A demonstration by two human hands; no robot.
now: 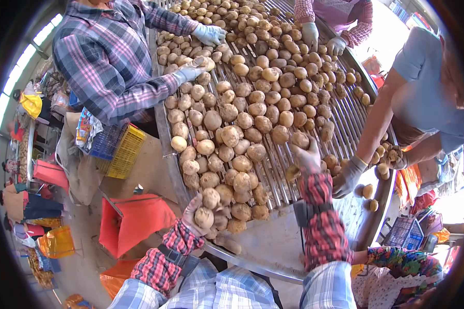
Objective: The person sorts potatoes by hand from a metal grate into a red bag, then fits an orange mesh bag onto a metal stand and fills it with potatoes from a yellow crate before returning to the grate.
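Your left hand (195,213) is curled around a potato (204,218) at the near edge of the pile, fingers closed on it from the left. Your right hand (307,157) is raised over the right part of the belt, fingers closed on another potato (299,139) held at its top.

The risk I see is at the near end: potatoes crowd right up to the edge by your left hand, and lifting one out could loosen its neighbours and send them rolling off the metal lip (252,265). Your right hand's hold looks shallow, so that potato could slip back onto the rollers. A gloved hand (348,177) of the person on your right works just beside yours, and the two could collide.

The surface is a long sorting table of metal rollers (345,121), thickly covered in pale brown potatoes. A person in a plaid shirt (105,56) stands at the left side with gloved hands in the pile; another pair of gloved hands works at the far end. Below the left side sit a yellow crate (123,152) and red bags (139,221) on a dusty floor, in bright daylight.
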